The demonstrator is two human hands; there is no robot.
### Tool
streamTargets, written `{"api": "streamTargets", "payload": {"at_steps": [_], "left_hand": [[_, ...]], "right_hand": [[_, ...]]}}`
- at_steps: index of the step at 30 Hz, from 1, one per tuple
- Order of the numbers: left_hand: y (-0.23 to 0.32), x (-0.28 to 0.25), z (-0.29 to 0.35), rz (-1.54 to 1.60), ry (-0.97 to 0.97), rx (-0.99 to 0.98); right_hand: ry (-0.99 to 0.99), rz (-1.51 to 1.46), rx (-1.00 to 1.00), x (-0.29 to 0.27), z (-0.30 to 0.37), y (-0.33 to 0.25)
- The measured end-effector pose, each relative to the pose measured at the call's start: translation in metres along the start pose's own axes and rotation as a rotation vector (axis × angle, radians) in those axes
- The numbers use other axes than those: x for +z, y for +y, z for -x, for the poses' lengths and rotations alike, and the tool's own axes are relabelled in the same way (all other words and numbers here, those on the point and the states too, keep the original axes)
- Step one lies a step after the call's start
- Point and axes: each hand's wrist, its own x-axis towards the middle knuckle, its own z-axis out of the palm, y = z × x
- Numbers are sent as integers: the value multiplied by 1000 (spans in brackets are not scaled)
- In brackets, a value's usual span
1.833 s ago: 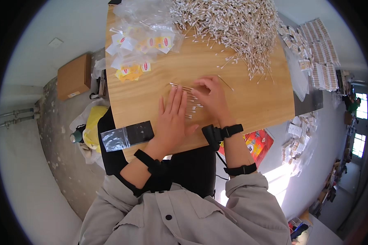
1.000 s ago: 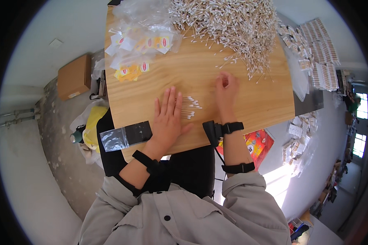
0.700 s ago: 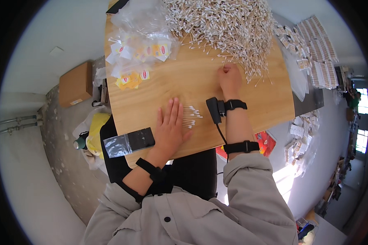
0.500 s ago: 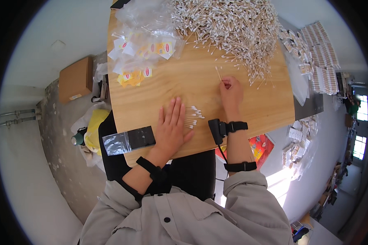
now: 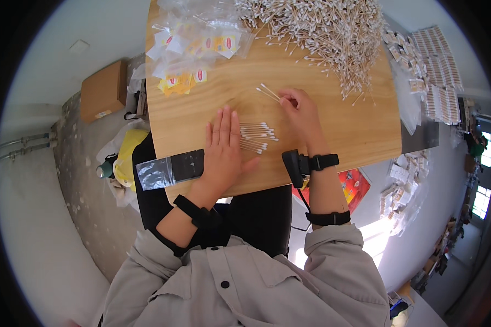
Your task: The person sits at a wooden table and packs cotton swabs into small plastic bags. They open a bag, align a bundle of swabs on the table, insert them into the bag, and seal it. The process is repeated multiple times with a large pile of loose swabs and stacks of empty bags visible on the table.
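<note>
My left hand (image 5: 223,148) lies flat on the wooden table (image 5: 360,128), fingers stretched away from me. Its palm and fingers cover the near ends of a small row of cotton swabs (image 5: 256,133), whose white tips point right. Between the thumb and fingers of my right hand (image 5: 301,111) are pinched cotton swabs (image 5: 268,92), seemingly two, their tips pointing to the far left above the row. A large heap of cotton swabs (image 5: 327,32) covers the table's far right. Beside my left wrist lies a flat bag (image 5: 166,170), part clear and part dark.
Clear plastic bags (image 5: 202,22) and yellow-and-white cards (image 5: 180,82) lie at the far left of the table. Packed swab bundles (image 5: 436,76) are stacked beyond its right edge. A cardboard box (image 5: 103,91) stands on the floor at left, near a yellow bag (image 5: 126,158).
My right hand has moved left toward the row, and its pinched swabs now lean left. My left hand stays flat over the row. The whole view has shifted slightly.
</note>
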Motion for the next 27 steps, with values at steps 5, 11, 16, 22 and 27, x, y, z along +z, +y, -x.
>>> {"api": "streamTargets", "payload": {"at_steps": [5,11,16,22,27], "left_hand": [[-12,-6,7,-19,2,-36],[-9,-2,4,-11,23,-17],[3,3,-9,-23,-2,37],[-3,5,-17,13,-123,174],[-11,-9,-9,58,-153,205]], "right_hand": [[-111,35,-115,14,4,-23],[-42,-26,-74,8,-4,-11],[-188,-41,-137,13,7,-26],[243,-466,89,25,46,-10],[259,-754,22,54,66,-18]]}}
